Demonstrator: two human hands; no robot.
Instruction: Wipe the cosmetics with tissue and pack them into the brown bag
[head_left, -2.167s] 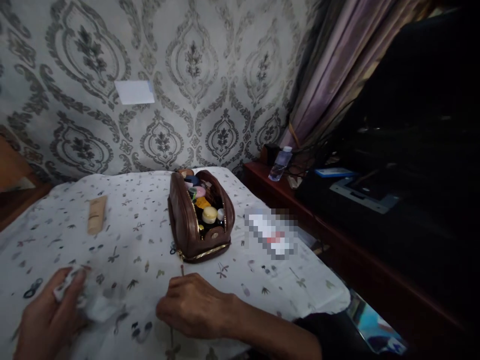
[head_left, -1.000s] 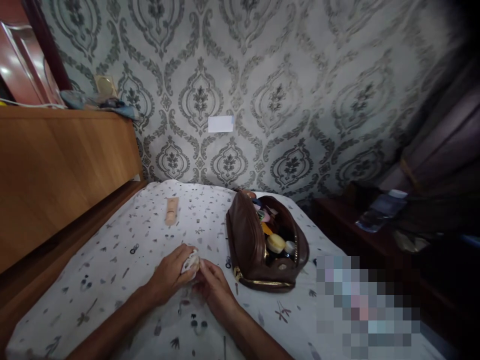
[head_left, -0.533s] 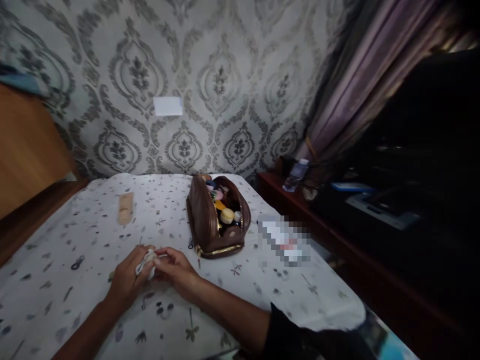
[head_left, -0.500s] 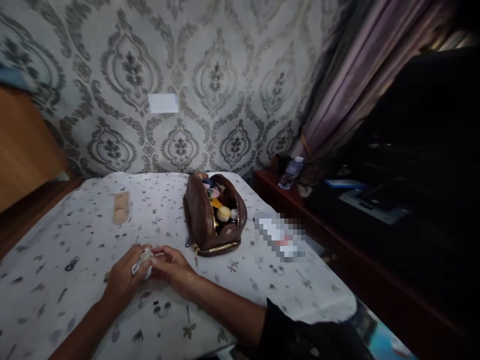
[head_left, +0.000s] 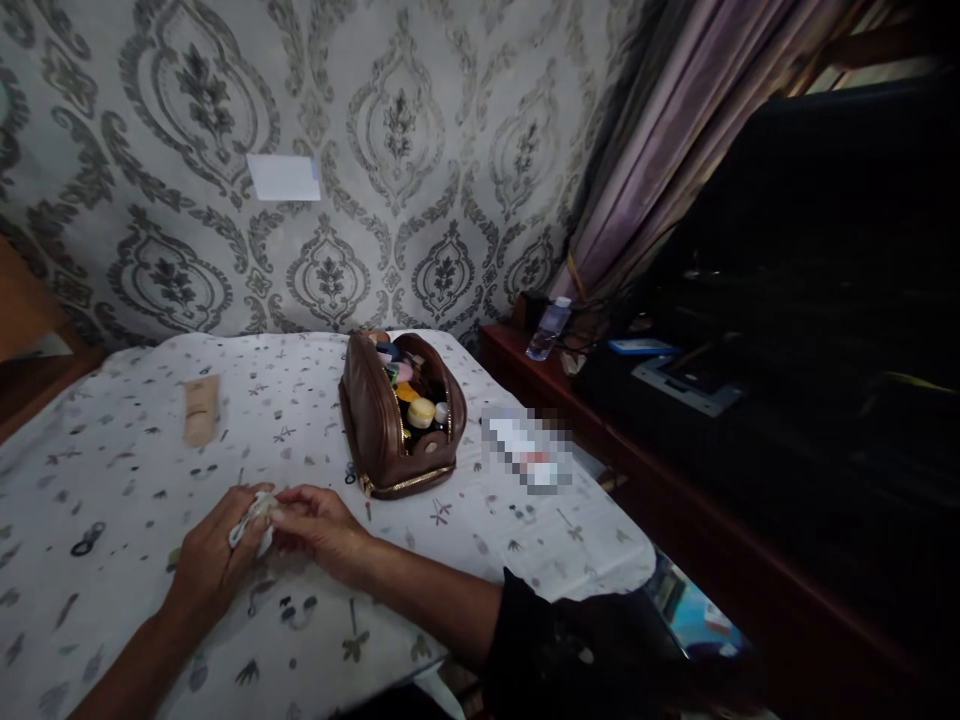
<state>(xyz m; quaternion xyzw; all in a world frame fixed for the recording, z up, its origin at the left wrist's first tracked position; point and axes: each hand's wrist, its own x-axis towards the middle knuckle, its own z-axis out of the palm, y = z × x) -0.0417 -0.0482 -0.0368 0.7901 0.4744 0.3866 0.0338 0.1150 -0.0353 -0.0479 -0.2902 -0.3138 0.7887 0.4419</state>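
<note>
Left hand (head_left: 214, 550): fingers closed round a crumpled white wad (head_left: 253, 522), tissue by the look.
Right hand (head_left: 326, 530): fingers drawn narrow at the wad's edge; can't tell if they pinch it.
Wad: between my hands, over the patterned cloth (head_left: 510, 560).
Bag (head_left: 371, 410): brown, unzipped, jars inside.
Tube (head_left: 201, 410): beige, outside the bag, untouched.
Stage: midway, I judge; wad not set down, bag not zipped.

white wad (head_left: 256, 512) pt hidden by l hand (head_left: 204, 558); pixelated item (head_left: 527, 452), can't id.
</note>
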